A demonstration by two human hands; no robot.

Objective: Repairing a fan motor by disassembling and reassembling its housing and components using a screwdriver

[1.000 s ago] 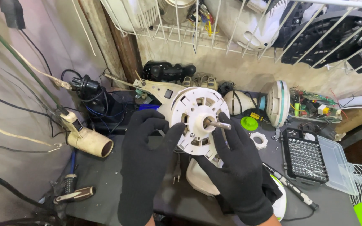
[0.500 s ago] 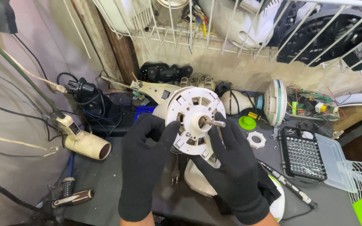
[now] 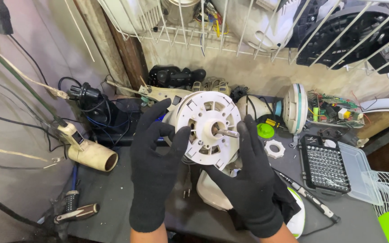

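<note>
A white round fan motor housing (image 3: 202, 118) with a metal shaft (image 3: 228, 133) sticking out of its middle is held up facing me over the workbench. My left hand (image 3: 155, 168), in a black glove, grips its left rim with the thumb on the front face. My right hand (image 3: 249, 177), also gloved in black, holds the lower right rim, with its forefinger lying beside the shaft. A white fan body part (image 3: 210, 191) lies under the hands, partly hidden.
On the bench to the right lie a green cap (image 3: 265, 130), a white ring nut (image 3: 274, 149), a black bit set (image 3: 325, 167) and a screwdriver (image 3: 309, 198). A cream tube (image 3: 92, 155) and cables sit on the left. A wire rack (image 3: 230, 40) hangs above.
Both hands keep hold of the housing and have raised it slightly. My right forefinger has slid off the shaft to its side.
</note>
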